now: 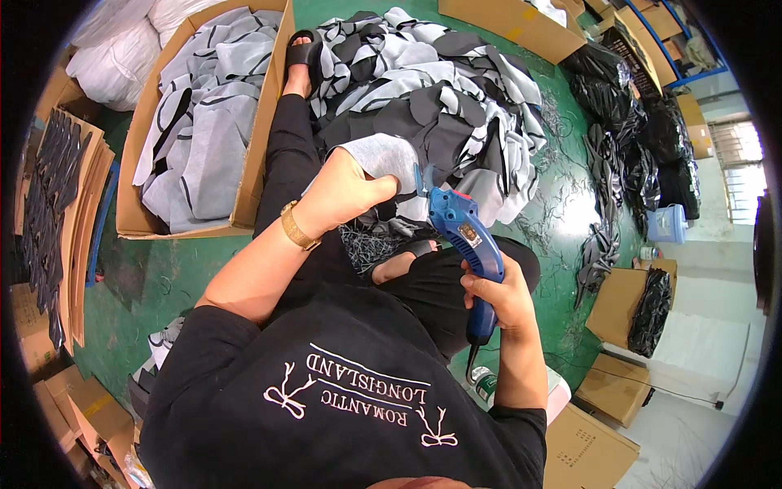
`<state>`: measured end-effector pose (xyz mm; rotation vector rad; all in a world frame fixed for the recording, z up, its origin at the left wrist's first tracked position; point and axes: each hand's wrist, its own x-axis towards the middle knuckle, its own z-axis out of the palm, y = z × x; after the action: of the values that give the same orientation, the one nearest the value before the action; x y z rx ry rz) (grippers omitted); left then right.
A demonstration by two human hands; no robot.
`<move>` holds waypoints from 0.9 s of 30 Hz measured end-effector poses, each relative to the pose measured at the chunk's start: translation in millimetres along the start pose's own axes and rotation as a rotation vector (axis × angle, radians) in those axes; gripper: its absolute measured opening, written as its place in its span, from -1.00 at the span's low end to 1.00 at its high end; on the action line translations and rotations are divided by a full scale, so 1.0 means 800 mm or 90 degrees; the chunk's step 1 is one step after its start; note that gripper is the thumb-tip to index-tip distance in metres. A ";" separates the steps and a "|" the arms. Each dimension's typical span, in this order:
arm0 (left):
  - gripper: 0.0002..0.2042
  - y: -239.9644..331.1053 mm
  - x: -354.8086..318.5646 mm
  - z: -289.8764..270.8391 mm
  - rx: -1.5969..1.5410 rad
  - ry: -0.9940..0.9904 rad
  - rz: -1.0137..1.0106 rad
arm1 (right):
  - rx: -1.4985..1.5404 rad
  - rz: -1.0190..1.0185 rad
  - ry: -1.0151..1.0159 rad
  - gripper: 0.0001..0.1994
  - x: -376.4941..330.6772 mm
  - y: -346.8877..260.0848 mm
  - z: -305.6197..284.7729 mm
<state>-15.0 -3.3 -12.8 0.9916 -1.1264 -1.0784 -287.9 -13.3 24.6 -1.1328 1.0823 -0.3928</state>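
1. We hold a grey cloth [383, 153] in our left hand [354, 194]; the fingers are closed on its near edge, the thumb laid toward the right.
2. Our right hand [501, 293] wraps its fingers around the handle of a blue power cutter [466, 232], with no gap that we can see between grip and handle.
3. The cutter points away from us, and its blade [423, 181] stands right at the cloth's right edge (whether it bites into the fabric, we cannot tell).
4. A dark cord [472, 359] leaves the bottom of the handle, near a green container [485, 383] beside our right forearm.
5. The cloth is up in front of our lap, over the near side of a wide heap [423, 106] of grey, black and white pieces on the green floor [562, 236].
6. To the left of our stretched leg [285, 151], we have an open cardboard box [267, 90] filled with similar grey pieces [216, 130] edged in black.
7. On the right we see black plastic bags [607, 81], dark scraps [601, 236] along the floor and a pale blue tub [668, 222].
8. We wear a gold band [299, 226] on the left wrist.
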 end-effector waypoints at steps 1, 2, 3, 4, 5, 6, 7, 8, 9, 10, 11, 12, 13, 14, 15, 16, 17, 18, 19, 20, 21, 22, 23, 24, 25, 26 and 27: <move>-0.79 -0.001 0.000 -0.002 0.011 -0.007 -0.017 | 0.000 0.001 0.000 -0.70 0.000 0.000 0.000; -0.79 -0.001 -0.001 -0.004 0.022 -0.013 -0.033 | -0.006 0.002 -0.003 -0.69 0.000 0.000 -0.001; -0.79 -0.001 -0.001 -0.005 0.022 -0.013 -0.034 | -0.012 0.004 -0.006 -0.69 0.001 -0.001 -0.001; -0.80 -0.001 -0.002 -0.007 0.036 -0.030 -0.053 | -0.012 0.004 -0.006 -0.69 0.000 -0.001 -0.001; -0.79 0.000 -0.002 -0.008 0.050 -0.046 -0.073 | -0.018 0.005 -0.007 -0.69 0.000 -0.002 0.000; -0.79 0.001 -0.003 -0.007 0.050 -0.047 -0.074 | -0.024 0.006 -0.007 -0.69 0.000 -0.002 0.000; -0.80 0.002 -0.003 -0.006 0.062 -0.053 -0.048 | -0.024 0.007 -0.007 -0.69 0.000 -0.003 0.000; -0.80 0.003 -0.004 -0.006 0.075 -0.059 -0.023 | -0.018 0.004 -0.004 -0.70 0.001 -0.003 0.002; -0.80 0.003 -0.004 -0.006 0.075 -0.060 -0.023 | -0.012 0.002 -0.001 -0.70 0.002 -0.003 0.003; -0.80 0.003 -0.005 -0.006 0.106 -0.077 0.007 | -0.011 0.002 -0.001 -0.70 0.003 -0.002 0.003; -0.80 0.003 -0.005 -0.006 0.137 -0.094 0.037 | 0.014 -0.005 -0.004 -0.71 0.006 0.000 0.004; -0.80 0.003 -0.004 -0.006 0.134 -0.098 0.036 | 0.040 -0.011 -0.001 -0.71 0.007 0.000 0.005; -0.79 0.002 -0.004 -0.005 0.120 -0.106 0.015 | 0.041 -0.010 0.003 -0.71 0.011 0.000 0.006; -0.79 0.002 -0.003 -0.004 0.106 -0.115 -0.006 | 0.055 -0.024 -0.001 -0.72 0.015 0.000 0.008; -0.79 -0.001 -0.005 -0.004 0.108 -0.115 -0.006 | 0.070 -0.039 -0.008 -0.72 0.022 -0.001 0.010; -0.78 -0.005 -0.007 -0.002 0.043 -0.111 -0.040 | 0.085 -0.061 -0.004 -0.72 0.027 -0.003 0.013; -0.76 -0.008 -0.009 -0.001 -0.023 -0.106 -0.074 | 0.086 -0.062 -0.004 -0.72 0.033 -0.006 0.014; -0.76 -0.009 -0.012 0.000 -0.021 -0.107 -0.075 | 0.102 -0.084 0.014 -0.73 0.038 -0.009 0.016; -0.74 -0.009 -0.014 0.001 -0.070 -0.099 -0.124 | 0.118 -0.106 0.032 -0.73 0.044 -0.013 0.018; -0.71 -0.009 -0.017 0.003 -0.120 -0.092 -0.173 | 0.112 -0.159 0.059 -0.72 0.051 -0.016 0.023; -0.71 -0.008 -0.018 0.005 -0.120 -0.096 -0.174 | 0.113 -0.160 0.063 -0.72 0.057 -0.020 0.027; -0.69 -0.006 -0.020 0.009 -0.145 -0.110 -0.191 | 0.077 -0.186 0.070 -0.70 0.062 -0.026 0.029; -0.67 -0.005 -0.021 0.012 -0.170 -0.125 -0.209 | 0.041 -0.213 0.078 -0.68 0.066 -0.031 0.033; -0.65 -0.011 -0.024 0.013 -0.166 -0.142 -0.215 | 0.018 -0.218 0.089 -0.65 0.068 -0.038 0.042; -0.65 -0.015 -0.028 0.016 -0.165 -0.143 -0.216 | -0.017 -0.227 0.100 -0.62 0.075 -0.039 0.048; -0.64 -0.017 -0.033 0.021 -0.183 -0.142 -0.219 | -0.074 -0.233 0.123 -0.61 0.082 -0.036 0.052; -0.64 -0.018 -0.037 0.026 -0.203 -0.140 -0.220 | -0.133 -0.240 0.147 -0.60 0.088 -0.035 0.056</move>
<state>-40.1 21.1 -29.2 0.8436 -0.9344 -1.6226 -210.3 -52.8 15.1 -1.5120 1.1276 -0.7326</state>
